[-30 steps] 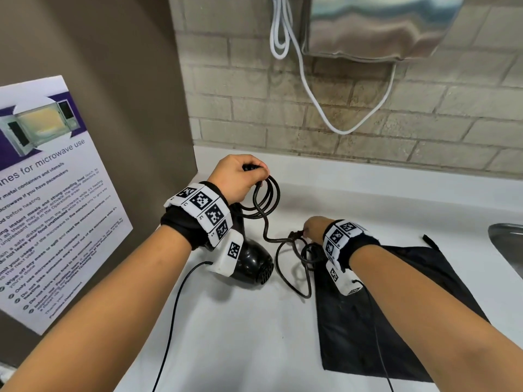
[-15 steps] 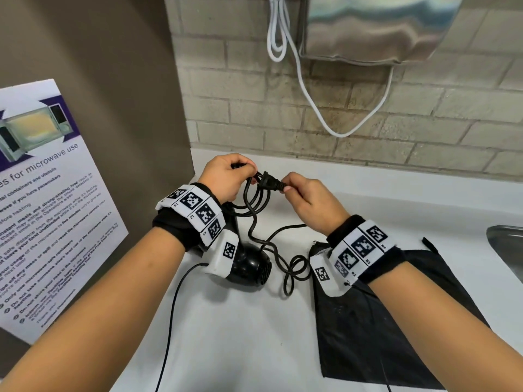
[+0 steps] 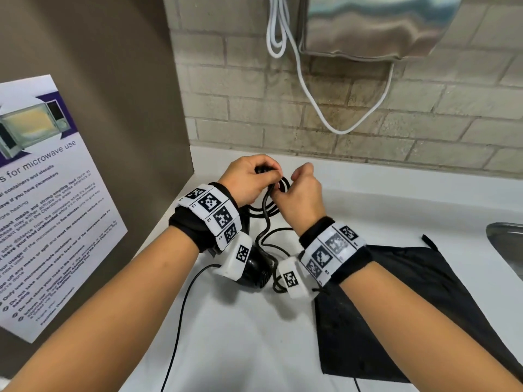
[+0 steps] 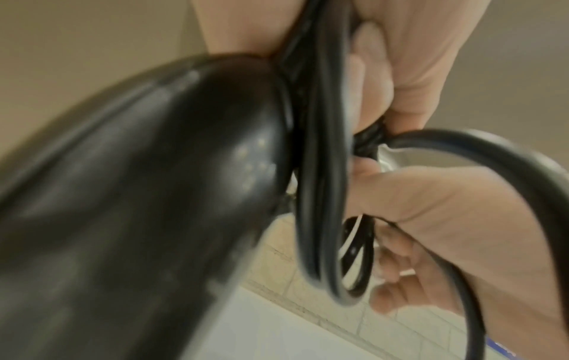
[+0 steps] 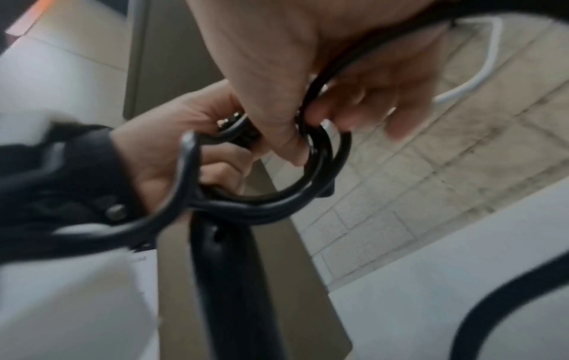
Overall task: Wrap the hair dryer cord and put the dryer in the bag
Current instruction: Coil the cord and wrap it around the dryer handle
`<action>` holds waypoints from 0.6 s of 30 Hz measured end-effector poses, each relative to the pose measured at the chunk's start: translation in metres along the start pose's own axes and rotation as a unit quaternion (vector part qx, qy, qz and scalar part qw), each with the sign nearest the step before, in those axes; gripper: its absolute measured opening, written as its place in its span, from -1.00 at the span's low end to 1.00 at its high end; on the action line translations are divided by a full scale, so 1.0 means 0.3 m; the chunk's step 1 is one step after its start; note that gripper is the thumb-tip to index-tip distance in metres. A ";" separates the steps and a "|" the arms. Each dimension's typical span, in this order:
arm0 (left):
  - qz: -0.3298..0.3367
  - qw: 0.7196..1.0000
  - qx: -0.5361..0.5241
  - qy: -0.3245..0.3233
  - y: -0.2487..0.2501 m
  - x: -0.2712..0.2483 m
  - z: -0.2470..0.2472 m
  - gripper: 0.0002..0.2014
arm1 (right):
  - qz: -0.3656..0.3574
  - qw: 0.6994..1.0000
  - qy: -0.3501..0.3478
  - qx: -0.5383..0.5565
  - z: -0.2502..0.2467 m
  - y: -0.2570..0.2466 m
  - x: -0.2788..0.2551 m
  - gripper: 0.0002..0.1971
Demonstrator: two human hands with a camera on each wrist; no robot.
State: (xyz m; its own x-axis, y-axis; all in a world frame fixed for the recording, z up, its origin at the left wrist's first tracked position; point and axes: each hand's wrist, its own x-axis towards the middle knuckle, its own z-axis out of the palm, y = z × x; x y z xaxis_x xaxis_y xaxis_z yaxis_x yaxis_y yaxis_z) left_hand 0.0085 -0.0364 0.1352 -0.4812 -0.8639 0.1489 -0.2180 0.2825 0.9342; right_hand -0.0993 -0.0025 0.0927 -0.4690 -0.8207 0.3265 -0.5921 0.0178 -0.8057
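The black hair dryer (image 3: 254,271) stands nose-down on the white counter (image 3: 254,335), handle up. My left hand (image 3: 253,176) grips the top of its handle (image 5: 221,280) together with several loops of the black cord (image 3: 266,212). My right hand (image 3: 297,183) is close beside it and pinches the cord (image 5: 311,192) at the loops between thumb and fingers. In the left wrist view the dryer body (image 4: 138,194) fills the left side, with the cord loops (image 4: 320,170) running past my curled fingers (image 4: 400,61). The flat black bag (image 3: 410,306) lies on the counter to the right.
A brown panel with a microwave poster (image 3: 42,193) closes off the left. Behind is a brick wall with a metal dispenser (image 3: 368,24) and a hanging white cable (image 3: 311,94). A steel sink (image 3: 506,244) sits at the right edge. A thin black wire (image 3: 181,321) trails over the counter.
My right hand lifted the cord's plug end from the counter beside the bag up to my left hand. Slack cord on the counter has shortened; the left hand stayed on the handle.
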 end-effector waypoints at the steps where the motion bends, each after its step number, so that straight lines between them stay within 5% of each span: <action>1: 0.006 1.000 0.006 -0.009 0.001 -0.002 0.006 -0.92 | 0.012 0.999 0.001 -0.034 -0.010 -0.005 0.008 -0.63; 5: 0.029 0.999 0.006 -0.022 0.004 -0.002 0.022 -0.93 | -0.066 0.983 -0.063 -0.160 -0.020 0.000 0.034 -0.50; 9: 0.047 0.999 0.008 -0.024 -0.013 0.003 0.008 -0.85 | -0.071 0.971 -0.217 -0.074 -0.041 0.002 0.068 -0.86; 13: 0.031 0.999 0.011 0.014 -0.032 0.005 -0.031 -0.88 | -0.065 0.938 -0.329 -0.085 -0.133 0.028 0.109 -0.80; 18: 0.012 1.000 0.016 0.016 -0.025 -0.010 -0.057 -0.92 | -0.027 0.979 -0.154 -0.133 -0.192 0.143 0.208 -0.78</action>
State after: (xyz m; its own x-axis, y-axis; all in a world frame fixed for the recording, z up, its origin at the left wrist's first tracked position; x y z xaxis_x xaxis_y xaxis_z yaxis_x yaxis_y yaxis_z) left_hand 0.0262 -0.0430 0.1332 -0.4600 -0.8691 0.1820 -0.2332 0.3160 0.9197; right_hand -0.1919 -0.0200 0.1071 -0.2357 -0.9572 0.1679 -0.7794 0.0830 -0.6210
